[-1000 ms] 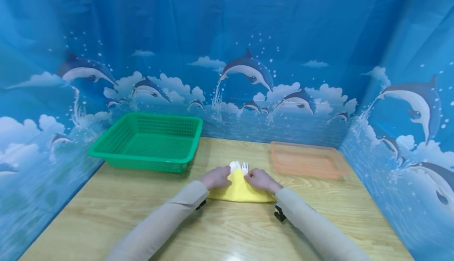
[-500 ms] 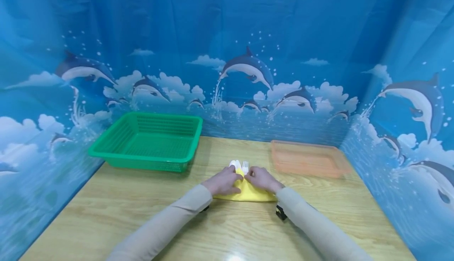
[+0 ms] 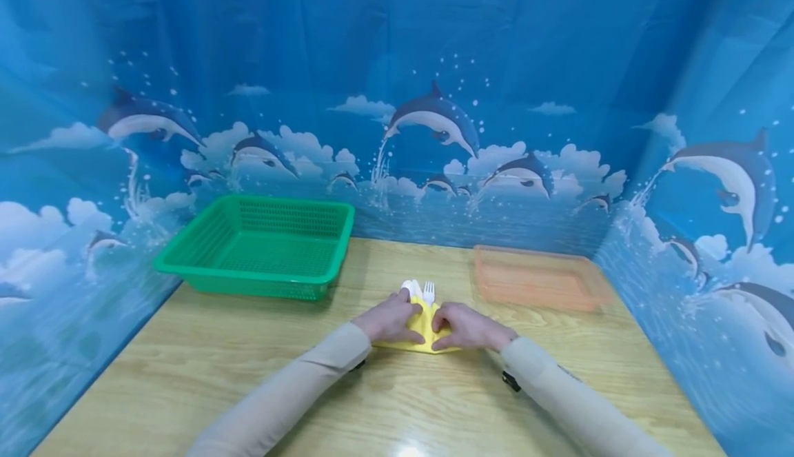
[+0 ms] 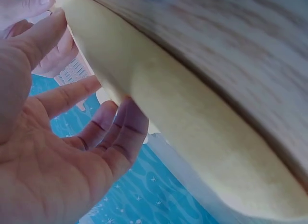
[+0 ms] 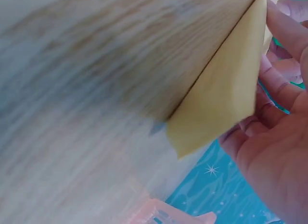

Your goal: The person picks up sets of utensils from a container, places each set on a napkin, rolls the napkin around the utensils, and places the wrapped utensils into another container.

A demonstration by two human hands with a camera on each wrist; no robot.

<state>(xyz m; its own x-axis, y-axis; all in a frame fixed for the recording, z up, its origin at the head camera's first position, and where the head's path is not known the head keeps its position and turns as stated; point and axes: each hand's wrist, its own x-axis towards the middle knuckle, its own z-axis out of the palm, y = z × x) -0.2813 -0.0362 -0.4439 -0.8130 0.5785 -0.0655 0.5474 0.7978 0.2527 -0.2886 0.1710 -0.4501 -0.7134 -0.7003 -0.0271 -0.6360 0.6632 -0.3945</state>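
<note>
on the wood-grain tabletop [image 3: 384,409]: a folded yellow cloth [image 3: 426,319], soft and smooth, under and between both hands
white fork [image 3: 429,291]: tines jutting past the cloth's far edge, beside other white utensils [image 3: 409,287]
left hand [image 3: 392,319]: fingers resting on the cloth, thumb spread wide from them
right hand [image 3: 473,326]: fingers curved onto the cloth, thumb a little apart; whether it pinches, cannot tell
green basket [image 3: 232,277]: perforated plastic, rectangular
orange tray [image 3: 540,278]: translucent, shallow, rectangular
</note>
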